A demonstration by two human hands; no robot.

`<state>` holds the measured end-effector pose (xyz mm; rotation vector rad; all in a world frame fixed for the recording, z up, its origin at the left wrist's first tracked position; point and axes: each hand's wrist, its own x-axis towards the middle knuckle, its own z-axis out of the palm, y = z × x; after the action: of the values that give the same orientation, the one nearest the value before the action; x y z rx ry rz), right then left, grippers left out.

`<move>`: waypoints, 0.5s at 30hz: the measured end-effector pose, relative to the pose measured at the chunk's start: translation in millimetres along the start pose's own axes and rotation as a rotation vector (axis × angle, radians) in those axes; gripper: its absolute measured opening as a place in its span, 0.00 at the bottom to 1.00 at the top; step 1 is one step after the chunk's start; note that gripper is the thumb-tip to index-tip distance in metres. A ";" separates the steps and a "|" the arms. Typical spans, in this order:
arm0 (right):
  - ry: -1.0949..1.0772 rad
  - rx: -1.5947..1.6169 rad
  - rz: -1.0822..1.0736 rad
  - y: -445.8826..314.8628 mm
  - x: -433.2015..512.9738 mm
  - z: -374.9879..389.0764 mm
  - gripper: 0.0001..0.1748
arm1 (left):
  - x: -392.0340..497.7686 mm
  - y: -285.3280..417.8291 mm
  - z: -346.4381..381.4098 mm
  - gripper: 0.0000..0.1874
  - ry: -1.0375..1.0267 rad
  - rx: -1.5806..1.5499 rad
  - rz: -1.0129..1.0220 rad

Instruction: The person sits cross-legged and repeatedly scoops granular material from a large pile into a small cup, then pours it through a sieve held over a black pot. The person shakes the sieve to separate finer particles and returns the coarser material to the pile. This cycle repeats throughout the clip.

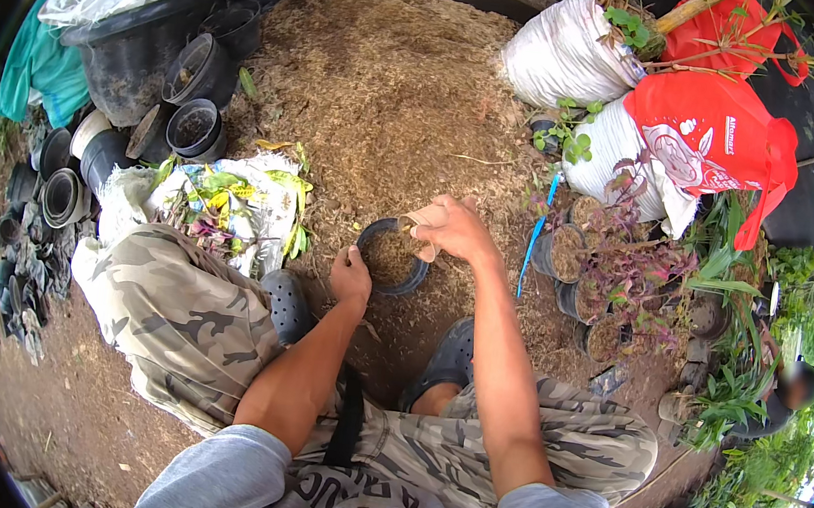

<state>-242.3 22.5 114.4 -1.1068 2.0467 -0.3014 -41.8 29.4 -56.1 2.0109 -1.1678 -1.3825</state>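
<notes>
A round black plastic pot (415, 282) stands on the ground between my feet, partly filled with brown loose soil mix (390, 258). At the pot's left rim is my left hand (352, 275), its fingers curled at the wall; how firmly they grip is hard to see. My right hand (457, 231) is closed around a tan scoop or cup (422, 217), held over the pot's upper right side. Beyond the pot spreads a large heap of brown chaff-like material (388, 86).
Black pots (195, 128) are stacked at left, beside a white woven sack (270, 201) bearing cut leaves. At right stand small potted purple-leaved plants (630, 279), filled white sacks (573, 51) and a red bag (715, 131). A person (773, 409) is at far right.
</notes>
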 end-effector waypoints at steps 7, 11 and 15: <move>0.009 -0.045 -0.023 -13.2 -13.1 17.0 0.45 | -9.4 13.6 -7.2 0.22 0.020 0.027 0.039; 0.028 -0.077 -0.026 -17.0 -15.6 19.6 0.45 | -8.7 14.9 -9.4 0.22 0.011 0.031 0.019; 0.050 -0.149 -0.039 -16.5 -15.4 22.2 0.47 | -3.2 8.7 -6.0 0.22 0.011 -0.014 0.022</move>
<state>-211.2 28.2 116.2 -1.2419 2.1215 -0.2010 -40.3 26.7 -45.5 1.9878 -1.1692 -1.3641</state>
